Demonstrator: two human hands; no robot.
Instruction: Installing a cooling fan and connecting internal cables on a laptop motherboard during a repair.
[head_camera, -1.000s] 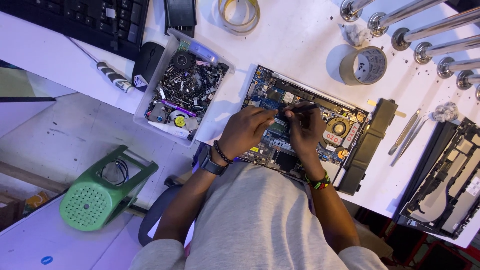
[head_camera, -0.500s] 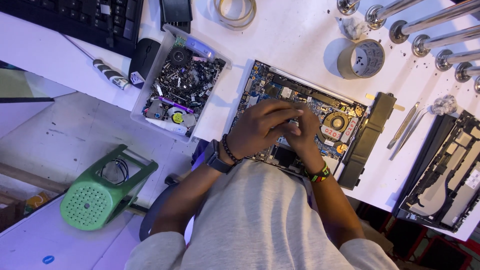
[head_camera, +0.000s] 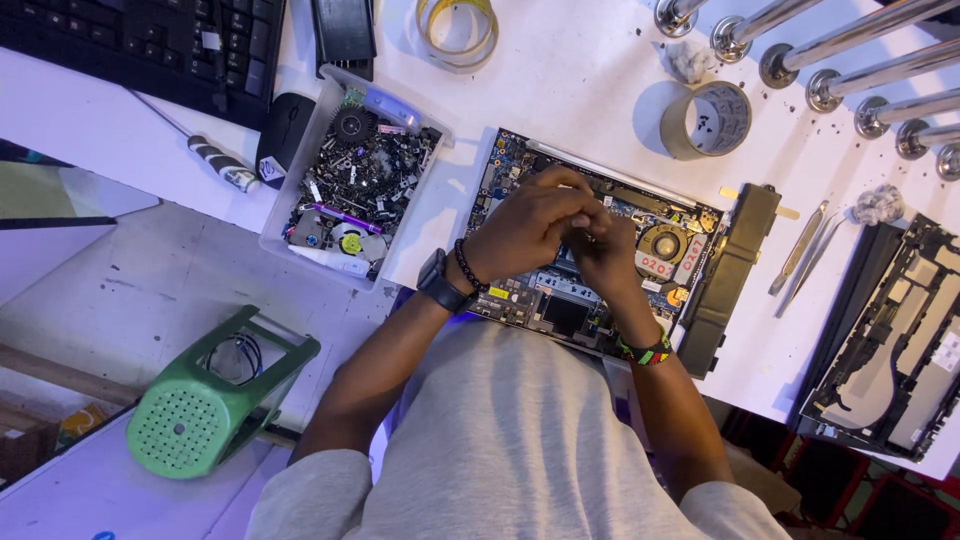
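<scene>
An opened laptop base (head_camera: 515, 170) lies on the white table with its circuit board, round fan (head_camera: 665, 243) and long black battery (head_camera: 728, 275) exposed. Both my hands meet over the middle of the board. My left hand (head_camera: 525, 225), with a watch and bead bracelet at the wrist, is curled with its fingers touching my right hand (head_camera: 603, 252), which wears a coloured bracelet. Whatever sits between the fingers is hidden.
A clear tray (head_camera: 290, 170) of screws and small parts stands left of the laptop. Mouse (head_camera: 285, 135), screwdriver (head_camera: 215, 160) and keyboard (head_camera: 140, 45) lie at far left. Tape roll (head_camera: 705, 120), metal prying tools (head_camera: 805, 255) and a laptop cover (head_camera: 900, 340) are right. A green stool (head_camera: 210, 400) stands below.
My hands have drawn closer together over the board, and the thin dark tool seen between them a second ago no longer shows. The view shifted slightly.
</scene>
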